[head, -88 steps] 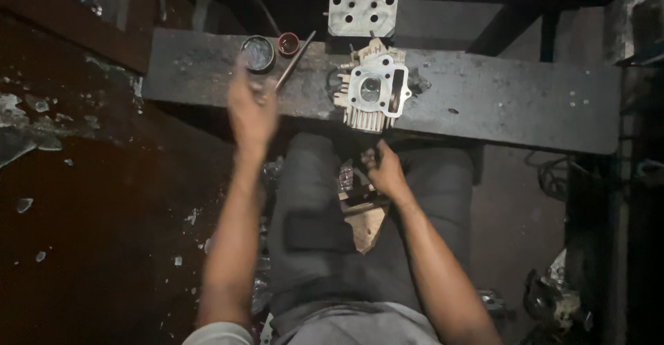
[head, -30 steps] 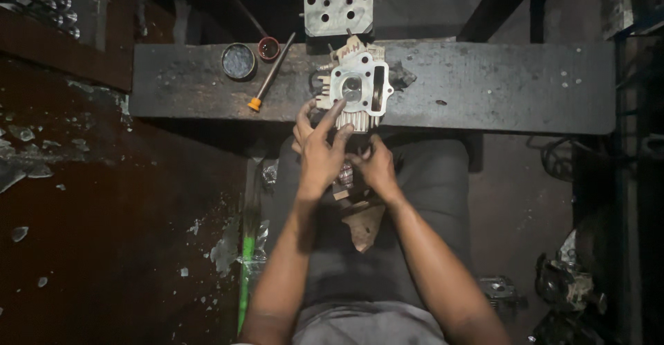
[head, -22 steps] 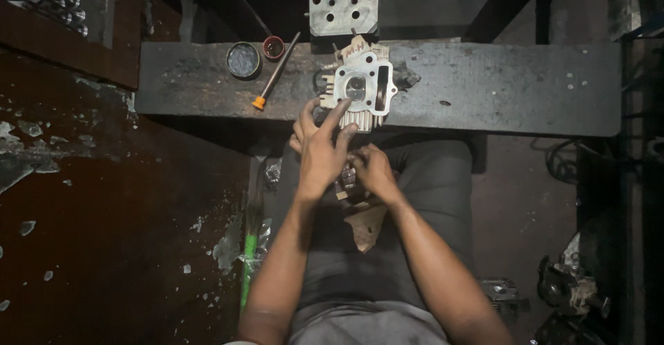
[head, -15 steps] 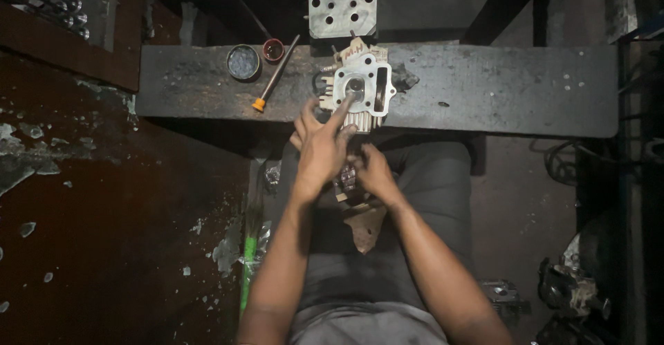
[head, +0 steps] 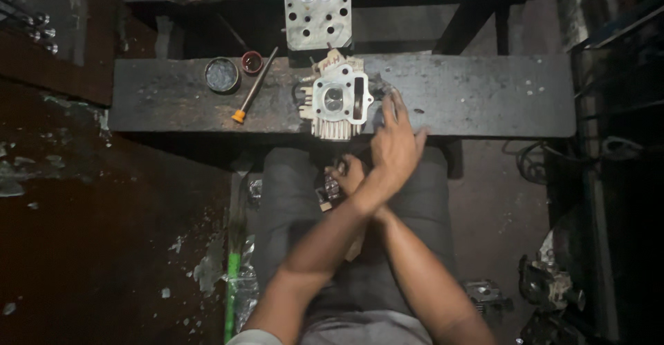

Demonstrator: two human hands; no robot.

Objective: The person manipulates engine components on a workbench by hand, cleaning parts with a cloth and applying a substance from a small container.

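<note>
A pale finned cylinder head lies on the dark metal bench in front of me. My left hand reaches across my right forearm, fingers spread and holding nothing, its fingertips on the bench just right of the cylinder head. My right hand rests lower on my lap, curled around a small dark metal part that is mostly hidden by the fingers.
A rectangular metal block with holes stands behind the cylinder head. To the left lie an orange-tipped rod tool, a round tin and a small red cap. Engine parts sit on the floor at right.
My left hand has left the cylinder head and swung right, crossing over my right arm. The right hand stayed on my lap.
</note>
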